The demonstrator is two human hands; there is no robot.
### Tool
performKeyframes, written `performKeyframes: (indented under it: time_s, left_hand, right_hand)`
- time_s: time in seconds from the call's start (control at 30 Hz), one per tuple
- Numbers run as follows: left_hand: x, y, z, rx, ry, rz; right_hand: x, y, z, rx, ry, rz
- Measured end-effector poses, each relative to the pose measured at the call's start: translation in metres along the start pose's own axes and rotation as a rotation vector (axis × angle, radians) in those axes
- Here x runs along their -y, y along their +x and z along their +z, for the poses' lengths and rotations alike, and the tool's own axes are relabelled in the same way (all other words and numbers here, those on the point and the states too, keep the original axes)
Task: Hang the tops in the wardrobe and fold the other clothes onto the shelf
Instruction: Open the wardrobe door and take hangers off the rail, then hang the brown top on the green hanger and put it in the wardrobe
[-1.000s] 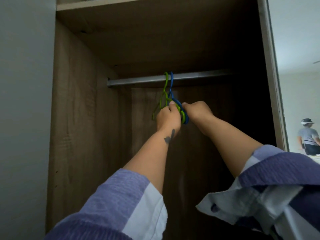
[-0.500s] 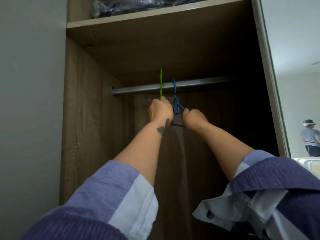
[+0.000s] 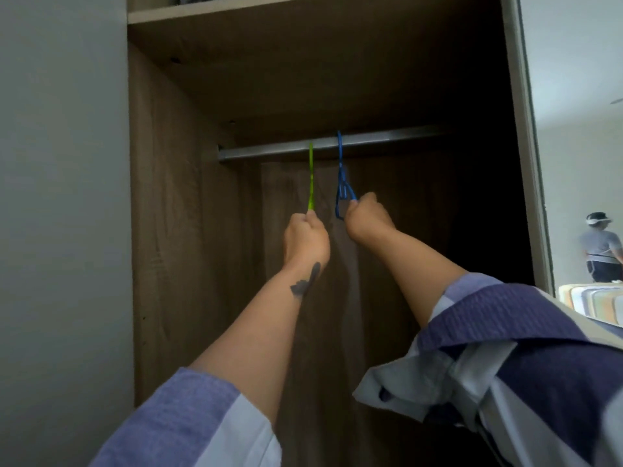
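Inside the open wooden wardrobe (image 3: pixel 175 230) a metal rail (image 3: pixel 387 139) runs across below the upper shelf (image 3: pixel 269 11). A green hanger (image 3: pixel 310 176) is seen edge-on in front of the rail; my left hand (image 3: pixel 305 241) grips its lower end. A blue hanger (image 3: pixel 341 176) hooks over the rail just to the right, and my right hand (image 3: pixel 367 217) grips its lower part. A purple and white striped garment (image 3: pixel 522 358) is draped over my right forearm. No clothes hang on the rail.
A grey wall (image 3: pixel 60 230) stands left of the wardrobe. The door frame (image 3: pixel 526 129) borders the right side. Beyond it a person (image 3: pixel 601 251) stands in the room near a striped mattress (image 3: pixel 593 301). Dark items lie on the upper shelf.
The two hangers, held together a second ago, are now apart. My left hand has drawn the green hanger left and down off the rail; my right hand still holds the blue one on the rail.
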State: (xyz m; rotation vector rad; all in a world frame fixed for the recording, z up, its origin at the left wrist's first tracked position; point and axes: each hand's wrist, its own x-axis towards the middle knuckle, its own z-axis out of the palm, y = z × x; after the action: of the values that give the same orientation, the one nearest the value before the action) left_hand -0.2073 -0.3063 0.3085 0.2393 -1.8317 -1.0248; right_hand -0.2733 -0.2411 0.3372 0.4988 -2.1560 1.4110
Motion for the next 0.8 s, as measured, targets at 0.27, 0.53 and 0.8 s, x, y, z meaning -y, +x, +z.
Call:
performKeyframes:
  time_s: [0.27,0.53,0.8]
  left_hand:
    - [0.015,-0.070,0.005,-0.055,0.125,-0.058]
    - [0.038,-0.201,0.027,-0.137,0.195,-0.223]
    - [0.047,-0.331,0.009,-0.193,0.333,-0.381]
  right_hand:
    - [-0.027,-0.044,0.001,0.174,0.091,0.020]
    - [-0.081,-0.119,0.019,0.588,0.372,0.167]
    - [-0.115,-0.217,0.000,0.986,0.403,0.320]
